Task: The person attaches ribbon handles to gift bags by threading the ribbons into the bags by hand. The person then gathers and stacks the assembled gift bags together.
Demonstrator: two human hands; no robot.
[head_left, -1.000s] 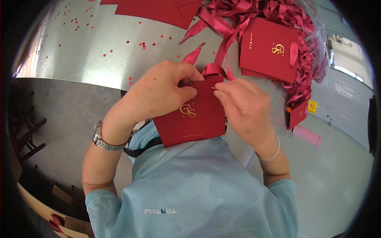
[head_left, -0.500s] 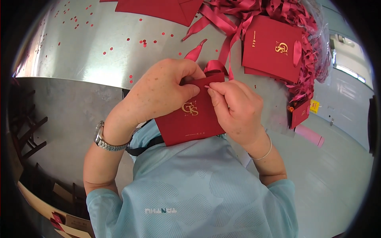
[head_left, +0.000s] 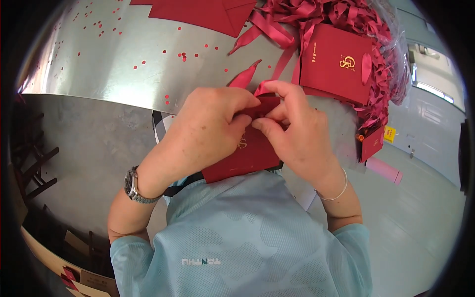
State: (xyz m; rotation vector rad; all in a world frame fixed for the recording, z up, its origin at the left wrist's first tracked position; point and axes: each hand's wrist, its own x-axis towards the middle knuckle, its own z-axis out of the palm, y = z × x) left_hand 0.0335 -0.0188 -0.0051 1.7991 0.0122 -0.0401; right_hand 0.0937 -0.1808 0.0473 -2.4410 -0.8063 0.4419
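Note:
A small dark red paper bag [head_left: 252, 161] with gold lettering rests against my front, leaning at the table's edge. My left hand [head_left: 210, 126] is closed on its upper left part, thumb on the front face, fingertips at the top rim. My right hand [head_left: 299, 128] is at the top right of the bag. Its thumb lies on the front face near the rim, and its index finger reaches over the opening to a pink-red ribbon [head_left: 264, 88]. The other right fingers curl by the rim, partly hidden. A pointed ribbon end [head_left: 245, 76] sticks out beyond my left fingers.
A heap of ribbons [head_left: 341, 12] in clear plastic lies at the far right. Beside it are stacked red bags [head_left: 334, 62]. More red paper [head_left: 203, 12] lies at the back of the metal table [head_left: 118, 69], among scattered red dots. A pink roll [head_left: 385, 171] is at the right.
My right hand has let its pinch at the bag's front open up, and its index finger has risen to the ribbon above the rim. My left hand has shifted slightly right, covering more lettering.

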